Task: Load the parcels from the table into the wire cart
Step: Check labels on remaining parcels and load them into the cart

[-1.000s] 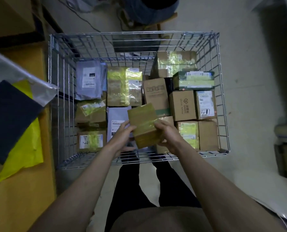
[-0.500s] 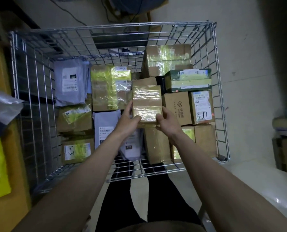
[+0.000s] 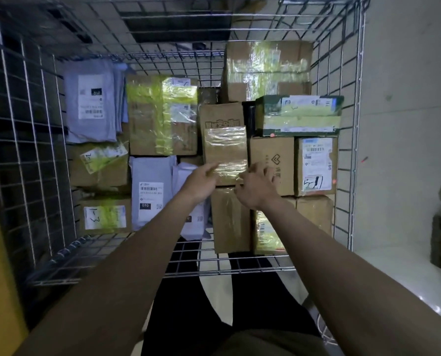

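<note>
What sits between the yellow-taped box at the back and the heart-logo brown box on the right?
In the head view, the small taped parcel sits there, atop another brown box, with the left hand and right hand at its near edge.
</note>
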